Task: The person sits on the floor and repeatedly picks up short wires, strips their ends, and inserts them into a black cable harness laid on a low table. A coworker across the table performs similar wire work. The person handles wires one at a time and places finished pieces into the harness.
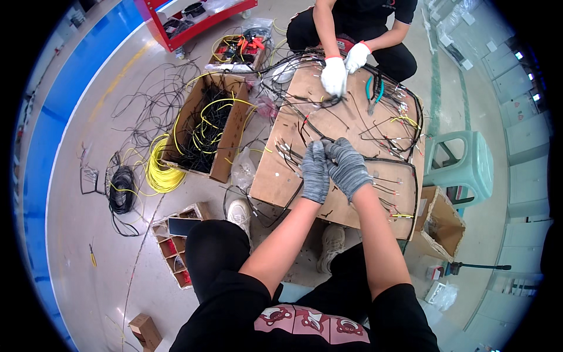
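Note:
Both of my hands wear grey knitted gloves and meet over the middle of a wooden board. My left hand and my right hand have their fingers closed around a black wire bundle, side by side. The stretch between my fingertips is mostly hidden. From there the black wire harness runs right, then along the board's edge, with many thin ends branching off. Short black wires with white tips lie left of my left hand. Teal-handled pliers rest on the board's far part.
Across the board, a co-worker's white-gloved hands work at the wires. To the left stand a cardboard box of black wire, a yellow wire coil and a divided box. A green stool and open carton flank the right side.

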### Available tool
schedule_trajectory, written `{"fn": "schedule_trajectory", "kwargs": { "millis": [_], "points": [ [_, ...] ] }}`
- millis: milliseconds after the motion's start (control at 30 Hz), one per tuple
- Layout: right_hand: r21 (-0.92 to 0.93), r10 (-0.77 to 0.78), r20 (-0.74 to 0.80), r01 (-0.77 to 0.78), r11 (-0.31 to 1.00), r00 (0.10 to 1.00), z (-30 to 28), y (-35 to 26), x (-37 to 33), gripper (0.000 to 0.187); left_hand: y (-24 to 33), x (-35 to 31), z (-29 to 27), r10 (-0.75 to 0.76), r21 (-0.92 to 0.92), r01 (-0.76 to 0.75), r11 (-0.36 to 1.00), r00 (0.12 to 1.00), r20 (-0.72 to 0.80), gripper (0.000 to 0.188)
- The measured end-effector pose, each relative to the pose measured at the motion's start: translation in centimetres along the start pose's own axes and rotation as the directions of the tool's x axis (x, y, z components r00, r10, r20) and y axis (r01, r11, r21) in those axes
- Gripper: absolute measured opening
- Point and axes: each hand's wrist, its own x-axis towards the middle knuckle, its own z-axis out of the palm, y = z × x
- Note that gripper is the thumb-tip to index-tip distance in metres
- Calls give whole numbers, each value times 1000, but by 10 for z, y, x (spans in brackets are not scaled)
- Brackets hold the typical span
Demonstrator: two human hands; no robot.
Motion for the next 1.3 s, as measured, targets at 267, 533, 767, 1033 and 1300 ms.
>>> {"fn": "schedule_trajectory", "kwargs": {
  "millis": [267, 533, 767, 1033, 1300],
  "points": [
    [-13, -84, -145, 83, 996, 986, 11, 11, 4, 23, 9, 1, 5, -14, -78, 13, 997, 1000, -12, 29],
    [-129, -101, -57, 93, 987, 993, 12, 8, 9, 21, 7, 2, 1, -69, -109, 67, 992, 998, -9, 26],
    [167, -68, -152, 94, 981, 986, 23, 18, 9, 18, 13, 6, 1, -60, -201, 43, 979, 995, -78, 26],
    [825, 245, 6, -144, 546, 969, 16, 20, 11, 9, -6, 33, -25, 222, 203, -169, 965, 935, -278, 19],
    [763, 299, -19, -180, 621, 954, -9, 27, 14, 12, 11, 32, -30, 383, 544, -233, 806, 906, -180, 19]
  ]
}}
